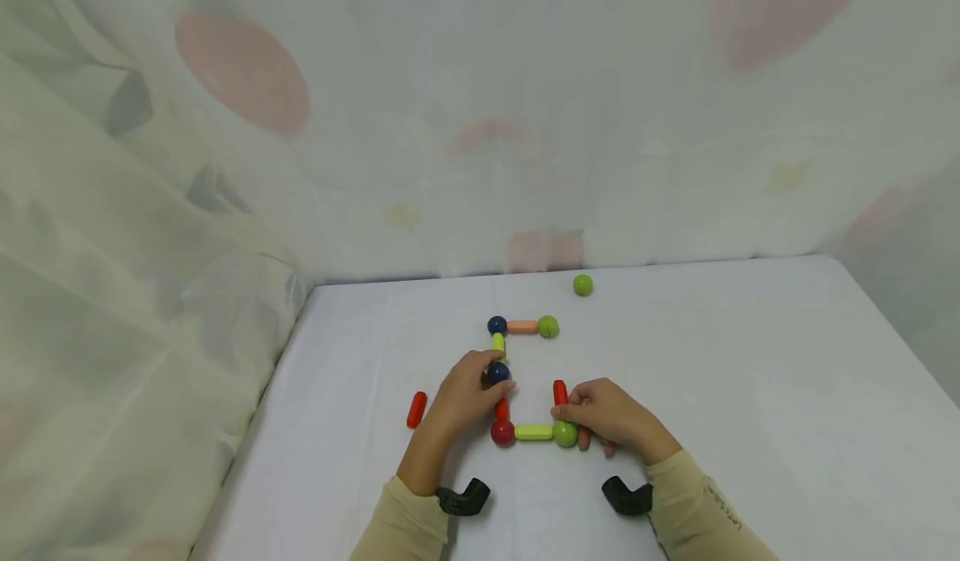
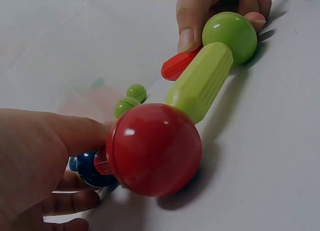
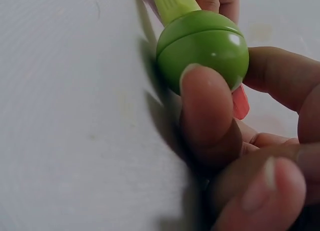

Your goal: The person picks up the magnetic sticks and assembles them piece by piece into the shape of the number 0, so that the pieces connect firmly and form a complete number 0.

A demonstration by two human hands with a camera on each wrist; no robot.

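Note:
A chain of balls and short sticks lies on the white table. My left hand (image 1: 467,390) grips a dark blue ball (image 1: 498,373) between thumb and index finger, its other fingers partly hidden. From that ball a red stick runs to a red ball (image 2: 155,150), then a yellow-green stick (image 1: 534,433) leads to a green ball (image 3: 202,51). At this corner my right hand (image 1: 609,411) pinches a short red stick (image 1: 560,391) that points away from the green ball. Fingertips of the right hand also lie against the green ball's side.
Farther back, the chain continues through a yellow-green stick (image 1: 498,342) to another dark blue ball (image 1: 497,325), an orange stick (image 1: 522,326) and a green ball (image 1: 548,326). A loose green ball (image 1: 582,285) sits near the back edge. One loose red stick (image 1: 416,409) lies left of my left hand.

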